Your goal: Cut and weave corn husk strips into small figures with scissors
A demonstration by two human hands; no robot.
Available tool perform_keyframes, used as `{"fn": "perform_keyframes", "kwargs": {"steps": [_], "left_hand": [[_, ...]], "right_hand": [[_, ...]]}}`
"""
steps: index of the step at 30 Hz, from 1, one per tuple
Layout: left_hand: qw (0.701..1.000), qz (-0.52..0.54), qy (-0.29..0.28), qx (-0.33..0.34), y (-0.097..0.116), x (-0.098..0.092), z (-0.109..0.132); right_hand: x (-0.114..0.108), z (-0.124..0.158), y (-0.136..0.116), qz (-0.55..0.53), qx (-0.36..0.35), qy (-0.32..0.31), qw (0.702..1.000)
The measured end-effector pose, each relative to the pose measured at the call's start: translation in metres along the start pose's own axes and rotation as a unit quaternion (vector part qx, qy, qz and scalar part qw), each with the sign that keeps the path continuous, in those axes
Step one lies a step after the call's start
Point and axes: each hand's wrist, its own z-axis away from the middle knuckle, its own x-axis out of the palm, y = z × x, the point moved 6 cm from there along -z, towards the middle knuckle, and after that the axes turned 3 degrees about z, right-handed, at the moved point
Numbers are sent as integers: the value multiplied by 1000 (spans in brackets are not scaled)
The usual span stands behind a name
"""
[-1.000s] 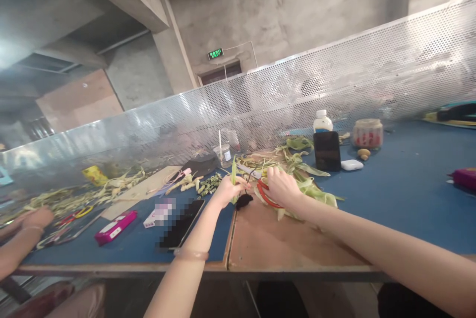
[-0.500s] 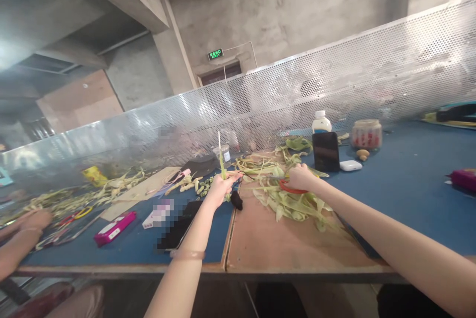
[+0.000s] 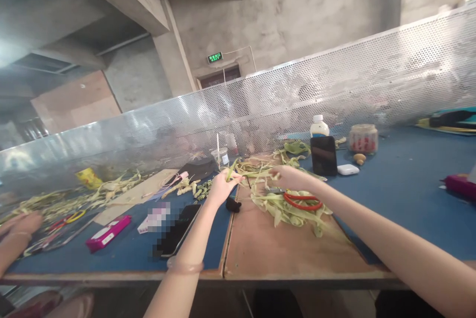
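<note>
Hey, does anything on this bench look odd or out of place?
Mildly odd: the red-handled scissors lie on the loose pale-green leaves, half lost in the litter, and a dark slab, probably a phone, stands upright before the white-capped bottle. I see no clear spill or damage.

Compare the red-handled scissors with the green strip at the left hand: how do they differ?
Placement: the red-handled scissors lie on the pale leaf pile, while the green strip is held in the left hand.
Pose: the scissors lie roughly flat, whereas the strip sticks up at a slant.
Look: the scissors have looped red handles; the strip is narrow and green.
Shared: neither is in the right hand.
</note>
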Motion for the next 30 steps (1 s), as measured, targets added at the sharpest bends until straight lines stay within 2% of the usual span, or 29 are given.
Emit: {"fn": "perform_keyframes", "kwargs": {"steps": [2, 4, 7, 10, 13, 16, 18, 21, 23, 25, 27, 30], "left_hand": [[999, -15, -27, 24, 9, 7, 0], [997, -17, -55, 47, 17, 14, 2], [994, -28, -79, 63, 24, 22, 4], [984, -127, -96, 73, 28, 24, 3], [941, -306, -121, 84, 32, 25, 0], [870, -452, -174, 95, 36, 30, 0], [824, -505, -229, 117, 38, 38, 3], [781, -536, -285, 145, 43, 48, 8], [774, -550, -277, 149, 47, 51, 7], [776, -556, -253, 158, 53, 50, 5], [781, -552, -231, 178, 60, 47, 3], [802, -531, -206, 179, 68, 35, -1]], "right_hand": [[7, -2, -20, -164, -64, 60, 983], [15, -4, -31, -259, -87, 86, 958], [25, -4, -35, -294, -103, 63, 948], [21, -4, -26, -290, -94, 57, 951], [7, -3, -2, -269, -25, 115, 956], [-4, -2, 22, -277, 37, 158, 947], [-9, 0, 31, -293, 55, 163, 940], [-12, 5, 23, -356, 9, 112, 928], [-11, 10, 7, -422, -58, 38, 904], [-11, 17, -9, -473, -115, -36, 873], [-12, 21, -16, -499, -129, -72, 854], [-16, 19, -5, -532, -105, -49, 839]]}}
